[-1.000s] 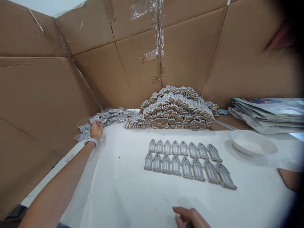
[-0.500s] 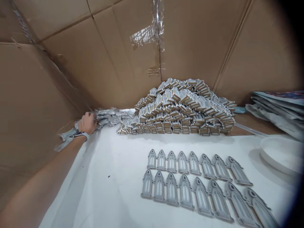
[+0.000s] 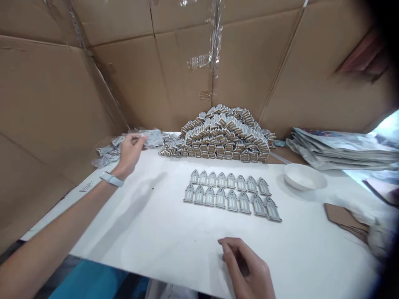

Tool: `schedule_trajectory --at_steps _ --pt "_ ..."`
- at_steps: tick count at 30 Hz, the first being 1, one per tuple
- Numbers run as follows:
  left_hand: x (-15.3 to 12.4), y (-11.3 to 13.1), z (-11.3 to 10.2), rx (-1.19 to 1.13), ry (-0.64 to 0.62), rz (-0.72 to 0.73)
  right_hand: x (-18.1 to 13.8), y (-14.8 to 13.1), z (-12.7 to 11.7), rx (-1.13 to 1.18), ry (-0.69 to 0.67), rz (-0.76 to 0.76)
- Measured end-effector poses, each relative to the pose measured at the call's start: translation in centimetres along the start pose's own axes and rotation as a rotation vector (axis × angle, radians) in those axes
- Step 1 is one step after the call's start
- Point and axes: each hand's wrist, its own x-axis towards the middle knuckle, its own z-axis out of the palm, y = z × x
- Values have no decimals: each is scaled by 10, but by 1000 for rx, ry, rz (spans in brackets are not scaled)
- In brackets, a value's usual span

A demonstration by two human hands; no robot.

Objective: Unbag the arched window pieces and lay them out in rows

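Note:
My left hand [image 3: 132, 151], with a pale band on its wrist, is at the far left of the white table. Its thumb and fingers are pinched on a clear plastic bag [image 3: 152, 138]; its contents are hard to make out. Around it lie more crumpled bags [image 3: 107, 154] with grey pieces. Low in the view, my right hand [image 3: 247, 268] is curled above the table, thumb and index finger close together, with nothing visible in it. Beyond it, two rows of grey arched window-shaped pieces [image 3: 232, 200] lie flat on the table.
A tall heap of stacked arched pieces [image 3: 224, 137] stands against the cardboard wall [image 3: 181, 79]. To the right are a white bowl [image 3: 304, 177], a stack of folded bags [image 3: 346, 149] and brown cardboard pieces [image 3: 344, 220]. One loose piece [image 3: 86, 186] lies by the left edge.
My left hand has lifted out of the bags and moved right, now pinching a bag. My right hand has come into view. The view has pulled back, showing more of the table.

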Motion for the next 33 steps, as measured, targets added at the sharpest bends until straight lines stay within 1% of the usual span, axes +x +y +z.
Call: schedule_trajectory --at_steps 1,3,4,6,8,10,12,14,16,18,20,23,27,31,33 --pt "-24 13 10 -72 -39 -24 1 -1 -2 0 -35 -11" --pt "-75 41 29 -398 -164 -176 3 -1 -4 -13 -62 -18" --pt "-103 53 37 -513 -226 -235 3 -1 -5 -11 -62 -17" --pt "-156 75 51 -644 -360 -339 3 -1 -6 37 -34 -1" --pt "-204 89 61 -647 -477 -421 4 -2 -7 139 5 19" --pt "-243 95 69 -582 -526 -430 5 -4 -9 254 50 26" --pt "-273 96 77 -532 -555 -392 7 -5 -11 314 67 28" --pt "-296 94 86 -527 -577 -369 7 -3 -12 305 44 22" --pt "-313 89 92 -536 -559 -381 7 1 -12 270 12 19" --pt "-324 82 96 -513 -506 -404 8 7 -10 244 15 15" --pt "-329 75 97 -463 -470 -433 10 13 -5 239 65 8" --pt "-331 68 96 -425 -450 -475 14 17 2 262 142 1" --pt "-333 72 92 -509 -479 -508 15 13 1 273 163 24" --pt "-336 79 89 -650 -581 -602 14 11 -5 334 93 89" --pt "-336 81 88 -691 -582 -648 15 8 -7 334 73 86"
